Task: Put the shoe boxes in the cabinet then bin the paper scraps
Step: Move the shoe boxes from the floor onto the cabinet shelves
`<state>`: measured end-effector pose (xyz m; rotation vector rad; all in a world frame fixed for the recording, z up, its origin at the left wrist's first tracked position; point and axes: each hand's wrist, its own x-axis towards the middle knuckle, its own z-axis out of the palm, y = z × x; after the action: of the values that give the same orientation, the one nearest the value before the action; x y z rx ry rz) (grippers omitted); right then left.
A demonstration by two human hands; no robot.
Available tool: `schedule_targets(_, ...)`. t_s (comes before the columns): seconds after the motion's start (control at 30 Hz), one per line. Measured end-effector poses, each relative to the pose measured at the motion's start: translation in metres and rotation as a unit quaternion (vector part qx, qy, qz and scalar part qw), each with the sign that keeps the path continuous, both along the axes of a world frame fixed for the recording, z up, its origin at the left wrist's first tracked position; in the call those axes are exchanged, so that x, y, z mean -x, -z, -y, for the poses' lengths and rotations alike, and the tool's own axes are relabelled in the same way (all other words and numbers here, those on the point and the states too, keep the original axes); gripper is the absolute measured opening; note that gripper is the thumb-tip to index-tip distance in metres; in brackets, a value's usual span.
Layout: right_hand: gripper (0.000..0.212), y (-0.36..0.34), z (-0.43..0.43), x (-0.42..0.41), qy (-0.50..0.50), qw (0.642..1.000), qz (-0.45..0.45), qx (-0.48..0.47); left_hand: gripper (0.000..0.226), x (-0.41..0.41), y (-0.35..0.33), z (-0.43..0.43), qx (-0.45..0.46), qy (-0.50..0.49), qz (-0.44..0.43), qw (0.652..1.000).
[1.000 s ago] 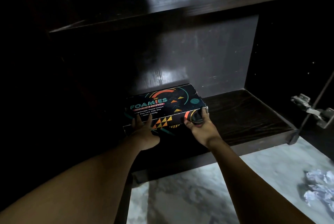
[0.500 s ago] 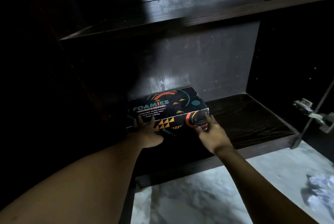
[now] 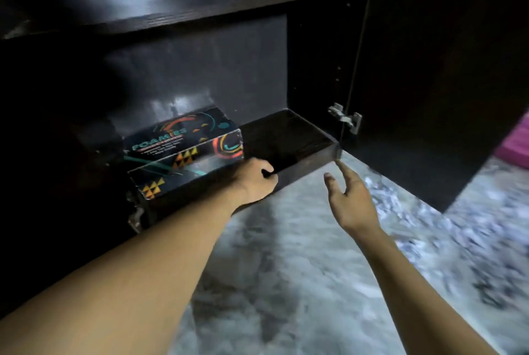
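A black shoe box (image 3: 183, 140) with colourful "FOAMIES" print lies on the left of the cabinet's bottom shelf (image 3: 289, 137). A second patterned face (image 3: 183, 180) shows just below and in front of it; whether that is another box I cannot tell. My left hand (image 3: 254, 180) has its fingers curled at the box's lower right corner, by the shelf's front edge. My right hand (image 3: 349, 200) hangs open over the floor, clear of the cabinet, holding nothing. White paper scraps (image 3: 400, 206) lie blurred on the floor to the right.
The dark cabinet door (image 3: 429, 97) stands open at the right, with a metal hinge (image 3: 345, 118) at its inner edge. An upper shelf (image 3: 200, 2) runs above. The floor (image 3: 286, 268) is grey marble. Something pink (image 3: 515, 145) sits at the far right.
Both hands have come off the box's front. My right hand has pulled back out over the floor, my left has slid to the box's right corner. The view has swung right.
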<state>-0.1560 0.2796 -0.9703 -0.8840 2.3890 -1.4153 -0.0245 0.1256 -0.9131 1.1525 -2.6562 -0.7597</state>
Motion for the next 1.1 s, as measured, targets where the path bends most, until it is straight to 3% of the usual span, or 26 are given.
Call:
schedule_targets(0.1,0.054,-0.009,-0.067,-0.001,0.046,0.999,-0.007,-0.007,0.025,0.023,-0.012,-0.054,-0.037,0.073,-0.037,0.996)
schedule_targets(0.3,0.055,-0.026,-0.196,0.005,0.176,0.981,-0.03,-0.07,0.025,0.086,-0.011,-0.16,-0.1,0.221,-0.03,0.97)
schedule_targets(0.57,0.052,-0.03,-0.354,0.005,0.34,0.923,-0.058,-0.17,0.04,0.167,-0.005,-0.322,-0.213,0.383,0.006,0.899)
schedule_targets(0.7,0.054,-0.023,-0.42,0.012,0.426,0.872,-0.046,-0.237,0.066,0.19,0.011,-0.372,-0.228,0.402,0.101,0.881)
schedule_targets(0.8,0.063,-0.018,-0.458,0.017,0.478,0.835,0.01,-0.274,0.069,0.203,0.029,-0.39,-0.258,0.388,0.139,0.874)
schedule_targets(0.97,0.077,-0.006,-0.49,0.03,0.54,0.772,0.14,-0.304,0.056,0.208,0.056,-0.402,-0.291,0.345,0.091,0.888)
schedule_targets(1.1,0.088,-0.004,-0.493,0.029,0.57,0.775,0.15,-0.227,0.037,0.204,0.071,-0.396,-0.283,0.286,0.032,0.915)
